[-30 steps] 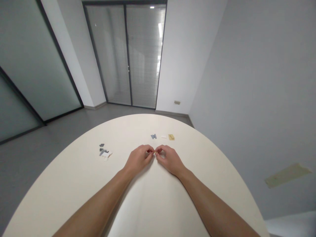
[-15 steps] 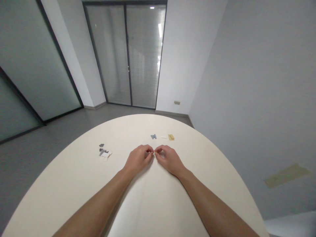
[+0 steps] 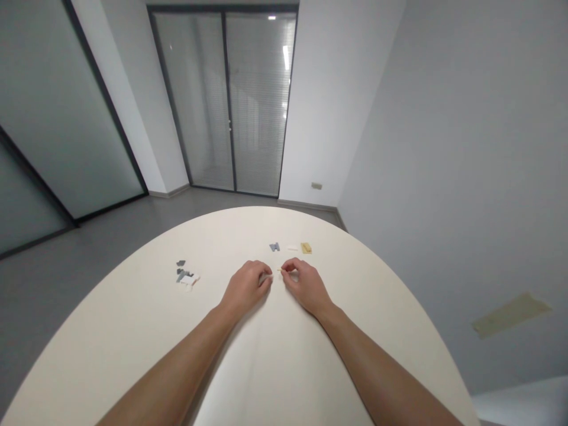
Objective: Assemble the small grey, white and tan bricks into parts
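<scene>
Right hand [image 3: 306,286] pinches a yellowish stick [image 3: 279,270].
Left hand [image 3: 247,286]: grip cannot be told; at right hand's twelve o'clock, yellow square [image 3: 306,248] has unreadable marks.

A thin piece [image 3: 279,270] narrows the gap between left hand [image 3: 248,284] and right hand [image 3: 306,285]; ahead, a blue-grey piece [image 3: 274,247], white strip [image 3: 292,248] and yellow square [image 3: 306,248] obstruct; the surface [image 3: 373,296] lies open farther right.
</scene>
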`<state>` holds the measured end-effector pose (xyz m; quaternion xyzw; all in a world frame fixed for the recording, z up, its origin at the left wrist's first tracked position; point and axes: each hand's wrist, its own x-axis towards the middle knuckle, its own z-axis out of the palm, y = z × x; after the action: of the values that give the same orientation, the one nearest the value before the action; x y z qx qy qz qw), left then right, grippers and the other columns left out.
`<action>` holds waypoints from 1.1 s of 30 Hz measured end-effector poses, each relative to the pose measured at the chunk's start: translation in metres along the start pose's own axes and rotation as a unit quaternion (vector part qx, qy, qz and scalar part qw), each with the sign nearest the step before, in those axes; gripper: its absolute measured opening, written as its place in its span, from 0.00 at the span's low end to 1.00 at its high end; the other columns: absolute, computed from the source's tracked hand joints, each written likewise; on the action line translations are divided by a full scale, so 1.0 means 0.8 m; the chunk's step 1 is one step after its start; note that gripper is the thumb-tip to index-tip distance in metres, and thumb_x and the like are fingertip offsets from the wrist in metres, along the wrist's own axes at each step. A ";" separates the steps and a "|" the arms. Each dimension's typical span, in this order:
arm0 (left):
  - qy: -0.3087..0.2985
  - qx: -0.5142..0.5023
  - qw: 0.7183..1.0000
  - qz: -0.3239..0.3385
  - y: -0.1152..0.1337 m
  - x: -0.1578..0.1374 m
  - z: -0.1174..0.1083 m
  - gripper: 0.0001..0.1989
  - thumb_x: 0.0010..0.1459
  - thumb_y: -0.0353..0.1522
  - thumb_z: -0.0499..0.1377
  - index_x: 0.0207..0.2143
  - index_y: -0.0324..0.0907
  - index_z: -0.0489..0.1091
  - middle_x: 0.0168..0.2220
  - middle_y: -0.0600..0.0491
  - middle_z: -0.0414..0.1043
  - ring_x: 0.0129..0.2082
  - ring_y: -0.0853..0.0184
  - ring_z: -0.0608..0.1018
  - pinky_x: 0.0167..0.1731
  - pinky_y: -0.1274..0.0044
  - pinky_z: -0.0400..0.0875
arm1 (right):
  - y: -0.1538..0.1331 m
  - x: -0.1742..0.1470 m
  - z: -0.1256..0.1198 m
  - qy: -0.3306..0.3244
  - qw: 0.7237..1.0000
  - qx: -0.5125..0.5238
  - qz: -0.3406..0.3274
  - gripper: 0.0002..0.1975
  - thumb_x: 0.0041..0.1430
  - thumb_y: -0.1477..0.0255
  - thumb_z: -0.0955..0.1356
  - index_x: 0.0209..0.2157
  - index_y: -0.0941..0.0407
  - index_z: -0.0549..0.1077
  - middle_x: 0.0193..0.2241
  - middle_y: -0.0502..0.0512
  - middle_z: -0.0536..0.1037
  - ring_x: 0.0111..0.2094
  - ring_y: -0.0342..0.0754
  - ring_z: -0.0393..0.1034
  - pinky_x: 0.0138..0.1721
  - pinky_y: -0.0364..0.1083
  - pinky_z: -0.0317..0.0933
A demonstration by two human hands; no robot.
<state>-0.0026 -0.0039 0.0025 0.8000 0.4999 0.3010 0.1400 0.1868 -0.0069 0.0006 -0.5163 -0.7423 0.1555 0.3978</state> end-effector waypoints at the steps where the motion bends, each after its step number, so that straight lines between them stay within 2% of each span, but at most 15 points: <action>1: -0.002 0.002 1.000 0.006 -0.001 0.000 0.001 0.07 0.60 0.32 0.56 0.38 0.44 0.73 0.39 0.50 0.76 0.43 0.60 0.74 0.43 0.70 0.67 | 0.002 0.000 0.000 0.011 1.000 0.004 0.009 0.03 0.59 0.73 0.67 0.35 0.53 0.73 0.34 0.51 0.79 0.38 0.48 0.72 0.44 0.47 0.64; 10: -0.007 0.002 1.000 0.025 -0.003 0.002 0.002 0.07 0.60 0.30 0.55 0.37 0.44 0.73 0.40 0.49 0.76 0.45 0.59 0.74 0.45 0.69 0.67 | 0.031 0.007 -0.013 0.090 0.992 -0.023 0.085 0.07 0.61 0.68 0.65 0.37 0.52 0.75 0.35 0.53 0.80 0.36 0.49 0.74 0.43 0.48 0.66; 17: -0.011 -0.007 1.000 0.023 -0.005 0.003 0.004 0.08 0.60 0.30 0.55 0.36 0.43 0.74 0.40 0.48 0.76 0.45 0.60 0.74 0.46 0.69 0.67 | 0.056 0.010 -0.023 0.149 0.979 -0.005 0.142 0.08 0.57 0.68 0.67 0.36 0.54 0.76 0.33 0.55 0.82 0.35 0.50 0.76 0.42 0.49 0.68; 24: -0.013 -0.006 1.000 0.027 -0.007 0.003 0.004 0.08 0.60 0.31 0.54 0.36 0.44 0.74 0.41 0.49 0.76 0.46 0.59 0.74 0.46 0.69 0.67 | 0.065 0.009 -0.019 0.152 0.979 0.000 0.137 0.07 0.57 0.68 0.67 0.36 0.54 0.76 0.33 0.55 0.82 0.36 0.50 0.77 0.43 0.49 0.69; 28: -0.017 0.001 0.999 0.029 -0.008 0.004 0.003 0.08 0.60 0.31 0.54 0.36 0.44 0.73 0.41 0.49 0.76 0.46 0.59 0.74 0.46 0.69 0.67 | 0.069 0.012 -0.019 0.144 0.976 -0.007 0.164 0.07 0.57 0.68 0.68 0.37 0.54 0.76 0.34 0.56 0.82 0.36 0.49 0.77 0.42 0.48 0.68; 33: -0.018 0.001 0.999 0.029 -0.007 0.004 0.002 0.09 0.60 0.31 0.53 0.36 0.44 0.73 0.40 0.49 0.76 0.45 0.59 0.74 0.45 0.69 0.67 | 0.075 0.029 -0.025 0.123 0.975 -0.005 0.187 0.05 0.53 0.71 0.70 0.33 0.55 0.77 0.29 0.55 0.82 0.30 0.49 0.76 0.34 0.46 0.68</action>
<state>-0.0047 0.0020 -0.0007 0.8195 0.4743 0.2898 0.1395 0.2369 0.0351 -0.0154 -0.6635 -0.5786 0.1586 0.4471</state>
